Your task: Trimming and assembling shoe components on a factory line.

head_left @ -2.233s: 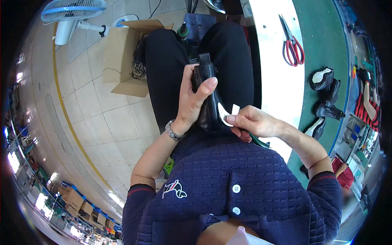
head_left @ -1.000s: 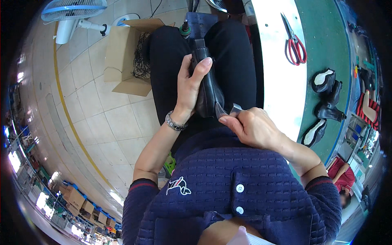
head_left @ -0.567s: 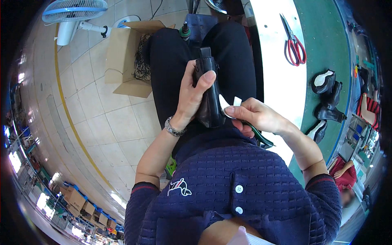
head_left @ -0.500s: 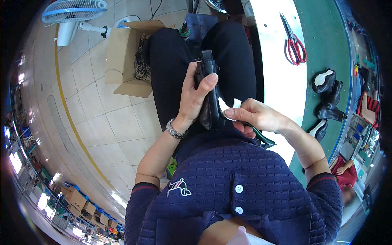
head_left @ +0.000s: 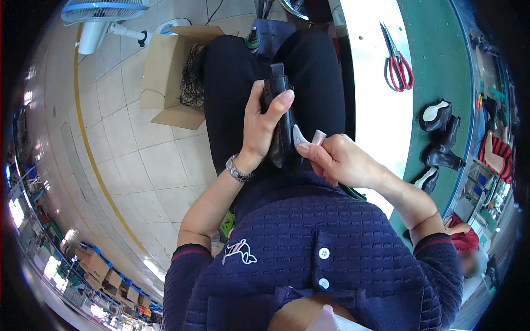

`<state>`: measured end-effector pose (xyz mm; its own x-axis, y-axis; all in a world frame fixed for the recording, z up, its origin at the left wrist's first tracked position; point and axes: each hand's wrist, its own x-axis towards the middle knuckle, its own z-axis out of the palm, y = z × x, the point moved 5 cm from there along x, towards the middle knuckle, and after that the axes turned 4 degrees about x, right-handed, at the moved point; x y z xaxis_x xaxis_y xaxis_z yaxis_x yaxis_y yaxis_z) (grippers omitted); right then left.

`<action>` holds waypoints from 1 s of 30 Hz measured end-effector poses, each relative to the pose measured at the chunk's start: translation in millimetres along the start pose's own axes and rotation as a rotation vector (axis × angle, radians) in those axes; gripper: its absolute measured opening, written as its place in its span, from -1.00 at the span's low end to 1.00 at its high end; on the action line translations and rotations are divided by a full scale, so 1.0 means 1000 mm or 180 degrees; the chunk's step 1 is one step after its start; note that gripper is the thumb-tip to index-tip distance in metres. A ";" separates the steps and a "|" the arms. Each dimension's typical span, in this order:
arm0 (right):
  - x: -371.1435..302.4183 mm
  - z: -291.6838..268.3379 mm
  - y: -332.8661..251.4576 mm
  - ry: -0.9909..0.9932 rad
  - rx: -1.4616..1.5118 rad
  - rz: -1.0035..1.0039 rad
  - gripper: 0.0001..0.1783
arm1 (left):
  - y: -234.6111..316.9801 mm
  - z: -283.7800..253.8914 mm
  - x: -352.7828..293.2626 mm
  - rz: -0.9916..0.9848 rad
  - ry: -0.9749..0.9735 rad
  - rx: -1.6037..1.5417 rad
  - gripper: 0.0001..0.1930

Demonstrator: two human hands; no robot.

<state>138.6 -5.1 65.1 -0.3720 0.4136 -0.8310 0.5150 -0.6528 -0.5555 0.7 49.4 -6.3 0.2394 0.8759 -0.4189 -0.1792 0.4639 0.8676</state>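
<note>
My left hand (head_left: 264,118) is wrapped round a black leather boot (head_left: 283,140), its thumb across the upper part. The boot stands lengthwise over my lap, a strap-like tab at its far end. In my right hand (head_left: 345,160) is a hand tool with a pale, curved, pointed end (head_left: 299,135). A second pale, blunt piece (head_left: 319,137) sticks up beside that end, by my index finger. The curved end is close to the boot's right side; I cannot tell whether they touch. Most of the tool's dark green handle is hidden under my right hand.
To my right, a white work surface (head_left: 378,132) holds red-handled scissors (head_left: 398,66). Beyond it several black boots (head_left: 444,135) lie on a green surface (head_left: 428,55). An open cardboard box (head_left: 163,83) with dark stringy material and a fan (head_left: 99,27) stand on my left.
My right hand has rolled over and drawn up slightly, so the tool's green handle is now mostly covered. The pale end is tilted differently. My left hand keeps its hold on the boot.
</note>
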 end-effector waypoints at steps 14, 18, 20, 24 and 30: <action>-0.038 -0.008 0.026 0.0160 -0.1600 -0.0827 -0.49 | -0.069 -0.002 0.010 -0.1519 -0.1215 -0.0731 0.11; -0.044 -0.051 0.066 0.1667 -0.1773 0.0127 -0.54 | -0.051 0.004 0.007 -0.1139 -0.0906 -0.0155 0.06; -0.046 -0.069 0.090 0.2344 -0.1949 0.0007 -0.57 | -0.019 0.014 0.010 -0.0461 -0.1093 -0.0018 0.03; -0.037 -0.099 0.162 0.2994 -0.2080 0.0444 -0.64 | 0.022 0.032 0.020 -0.0095 -0.1701 -0.0072 -0.14; -0.035 -0.107 0.204 0.3558 -0.1659 0.0246 -0.60 | 0.076 0.071 0.033 0.0371 -0.1799 0.0054 -0.14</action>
<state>339.7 -84.7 -22.8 0.4050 0.8674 -0.2891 0.8477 -0.4748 -0.2368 62.8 104.5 64.9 0.6924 0.7121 -0.1162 -0.2208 0.3624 0.9055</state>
